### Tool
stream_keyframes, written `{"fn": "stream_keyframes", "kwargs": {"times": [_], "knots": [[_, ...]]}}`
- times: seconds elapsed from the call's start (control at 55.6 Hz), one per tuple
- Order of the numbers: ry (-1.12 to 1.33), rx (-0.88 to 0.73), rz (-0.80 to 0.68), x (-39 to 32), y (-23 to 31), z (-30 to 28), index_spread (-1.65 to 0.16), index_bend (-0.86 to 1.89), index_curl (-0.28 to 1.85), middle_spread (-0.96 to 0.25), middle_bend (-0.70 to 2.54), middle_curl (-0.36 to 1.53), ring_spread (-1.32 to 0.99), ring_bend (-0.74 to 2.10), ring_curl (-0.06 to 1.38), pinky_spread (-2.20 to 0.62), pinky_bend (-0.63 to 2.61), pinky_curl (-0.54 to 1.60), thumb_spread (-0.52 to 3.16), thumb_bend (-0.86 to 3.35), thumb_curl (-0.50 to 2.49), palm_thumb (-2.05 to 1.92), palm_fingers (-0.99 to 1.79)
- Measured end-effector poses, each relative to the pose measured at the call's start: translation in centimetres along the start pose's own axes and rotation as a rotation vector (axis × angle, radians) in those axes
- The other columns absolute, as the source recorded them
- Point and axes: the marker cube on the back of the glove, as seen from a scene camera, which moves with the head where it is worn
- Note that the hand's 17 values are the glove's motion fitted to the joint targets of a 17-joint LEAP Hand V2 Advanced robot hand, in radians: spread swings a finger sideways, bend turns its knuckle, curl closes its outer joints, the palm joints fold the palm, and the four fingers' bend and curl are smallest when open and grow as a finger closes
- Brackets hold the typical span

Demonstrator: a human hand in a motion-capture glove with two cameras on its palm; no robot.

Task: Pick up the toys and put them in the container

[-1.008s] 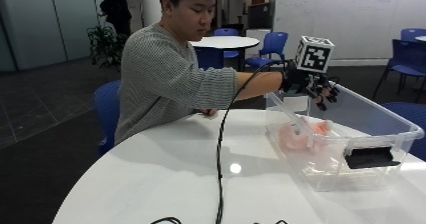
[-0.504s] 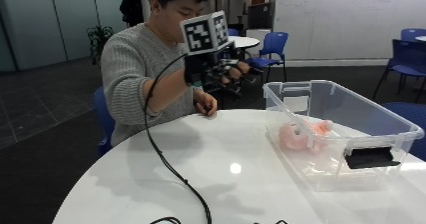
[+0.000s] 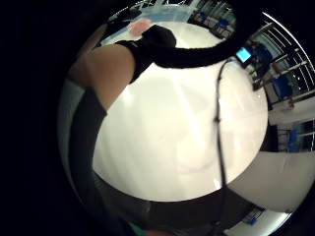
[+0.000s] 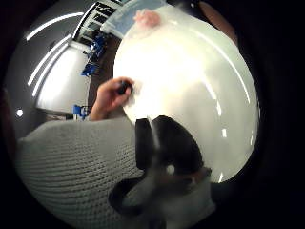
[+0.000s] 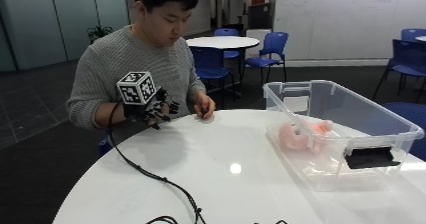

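Note:
In the outside view a pink plush toy (image 5: 299,134) lies inside the clear plastic container (image 5: 346,109) on the right of the round white table (image 5: 219,169). My gloved right hand (image 5: 154,111) hovers just above the table's left edge, close to the person's body and far from the container. Its fingers hang loosely curled and hold nothing. The thumb side palm view looks across the tabletop to the pink toy (image 4: 148,18) in the container (image 4: 119,23) at the far side. The little finger side palm view also catches the toy (image 3: 140,25).
The person's bare left hand (image 5: 203,106) rests on the table's far edge, with a small dark thing (image 4: 125,87) in its fingers. A black cable (image 5: 153,176) trails over the table from the glove. Blue chairs and another table stand behind.
My gloved hand has left the container, swung back across the person's chest and come down to the table's left edge. It holds nothing. The pink toy stays in the container.

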Motion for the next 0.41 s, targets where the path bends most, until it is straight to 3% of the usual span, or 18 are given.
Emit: {"fn": "stream_keyframes", "kwargs": {"times": [0.144, 0.414], "knots": [[0.044, -0.060, 0.036, 0.1, 2.2, 1.8, -0.38, 0.17, 0.45, -0.17, 0.15, 0.36, -0.07, 0.26, 0.32, 0.04, 0.97, 0.30, 1.37, -0.03, 0.24, -0.04, -0.13], [0.072, -0.049, 0.060, 1.1, 1.2, 1.8, -0.37, 0.16, 0.42, -0.18, 0.14, 0.32, -0.05, 0.18, 0.30, 0.05, 0.88, 0.29, 1.37, -0.03, 0.22, -0.04, -0.13]]}}
